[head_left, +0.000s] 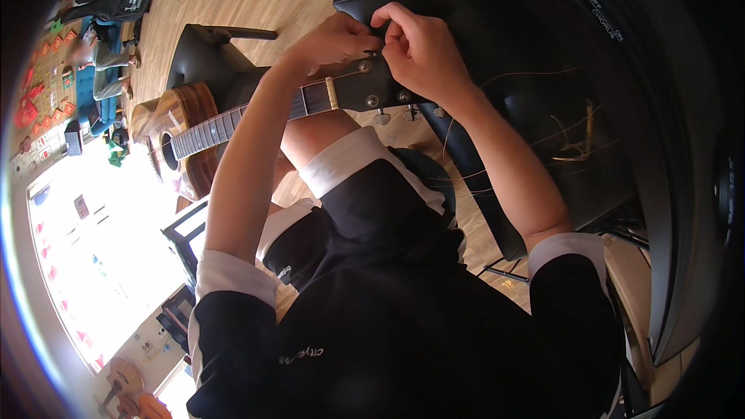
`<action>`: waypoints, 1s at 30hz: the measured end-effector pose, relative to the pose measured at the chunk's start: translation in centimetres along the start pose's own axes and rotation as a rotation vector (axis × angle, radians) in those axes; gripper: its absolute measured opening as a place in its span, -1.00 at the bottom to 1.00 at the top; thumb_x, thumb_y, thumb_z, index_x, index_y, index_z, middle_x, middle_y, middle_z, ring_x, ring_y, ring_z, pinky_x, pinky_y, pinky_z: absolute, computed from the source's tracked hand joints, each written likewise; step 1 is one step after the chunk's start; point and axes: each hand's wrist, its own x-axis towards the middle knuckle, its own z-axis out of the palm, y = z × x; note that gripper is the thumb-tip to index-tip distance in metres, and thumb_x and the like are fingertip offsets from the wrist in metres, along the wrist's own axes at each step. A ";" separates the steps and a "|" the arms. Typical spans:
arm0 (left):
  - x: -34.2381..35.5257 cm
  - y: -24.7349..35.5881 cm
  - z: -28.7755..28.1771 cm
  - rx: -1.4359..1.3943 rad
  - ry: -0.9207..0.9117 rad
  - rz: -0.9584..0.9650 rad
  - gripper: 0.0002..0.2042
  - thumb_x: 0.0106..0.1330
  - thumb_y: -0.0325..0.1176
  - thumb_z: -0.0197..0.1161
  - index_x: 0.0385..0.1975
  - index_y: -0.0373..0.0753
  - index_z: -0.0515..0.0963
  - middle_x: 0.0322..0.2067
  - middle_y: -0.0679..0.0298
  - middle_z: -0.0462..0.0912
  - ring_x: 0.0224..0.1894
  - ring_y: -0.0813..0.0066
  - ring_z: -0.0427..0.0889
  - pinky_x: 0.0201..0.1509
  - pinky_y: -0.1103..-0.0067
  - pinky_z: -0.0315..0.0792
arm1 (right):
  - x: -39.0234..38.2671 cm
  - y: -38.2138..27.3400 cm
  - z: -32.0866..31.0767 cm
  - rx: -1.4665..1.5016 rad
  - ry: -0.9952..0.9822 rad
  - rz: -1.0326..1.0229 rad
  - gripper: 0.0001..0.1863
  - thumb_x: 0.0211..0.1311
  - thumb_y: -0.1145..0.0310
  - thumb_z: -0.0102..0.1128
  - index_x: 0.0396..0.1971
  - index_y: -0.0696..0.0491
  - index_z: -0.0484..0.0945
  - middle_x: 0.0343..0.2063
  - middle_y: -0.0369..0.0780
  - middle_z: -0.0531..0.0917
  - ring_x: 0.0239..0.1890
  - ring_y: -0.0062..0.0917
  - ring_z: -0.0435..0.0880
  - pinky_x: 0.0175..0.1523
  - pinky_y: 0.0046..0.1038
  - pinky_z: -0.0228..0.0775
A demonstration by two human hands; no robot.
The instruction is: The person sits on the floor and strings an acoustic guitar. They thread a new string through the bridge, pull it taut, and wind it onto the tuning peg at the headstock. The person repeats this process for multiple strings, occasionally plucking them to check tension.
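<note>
The acoustic guitar (190, 128) lies across the seated person's lap, body to their left and its dark headstock (371, 87) raised in front of the chest, which brings the silver tuning pegs (382, 116) along its lower edge within close reach. The left hand (330, 43) is closed in a fingertip pinch at the headstock's upper edge, apparently on a peg or string end too small to identify, while the right hand (423, 50) curls over the headstock tip, fingers bent and pinching at the same spot. Loose coiled strings (574, 143) lie on the black case (535, 109) beyond the right forearm, near to hand.
</note>
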 end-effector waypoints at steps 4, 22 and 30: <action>-1.2 3.7 0.4 0.291 0.159 0.035 -0.75 0.35 -0.26 0.28 -0.16 -0.33 0.66 -0.42 0.37 0.66 -0.42 0.63 0.52 -0.30 0.62 0.41 | -0.2 0.5 0.0 -0.009 -0.001 -0.016 -0.74 0.04 0.67 0.09 -0.22 0.16 0.53 -0.69 -0.25 0.51 -0.68 -0.62 0.52 -0.52 -0.57 0.32; -1.2 2.4 -0.9 0.024 -0.043 0.075 -0.82 0.21 -0.48 0.24 -0.22 -0.38 0.64 -0.34 0.32 0.69 -0.29 0.65 0.59 -0.15 0.70 0.47 | -0.4 0.0 -0.1 -0.053 -0.139 -0.078 -0.87 -0.18 0.44 0.38 -0.53 0.03 0.64 -0.60 -0.26 0.59 -0.56 -0.40 0.61 -0.37 -0.40 0.47; -1.0 -1.4 -0.5 -0.373 -0.140 0.155 -0.78 0.28 -0.45 0.24 -0.14 -0.42 0.63 -0.25 0.28 0.69 -0.23 0.62 0.60 -0.13 0.65 0.46 | -0.3 0.1 0.1 -0.030 -0.103 -0.088 -0.93 -0.14 0.57 0.25 -0.56 0.10 0.60 -0.59 -0.21 0.58 -0.57 -0.41 0.59 -0.41 -0.44 0.43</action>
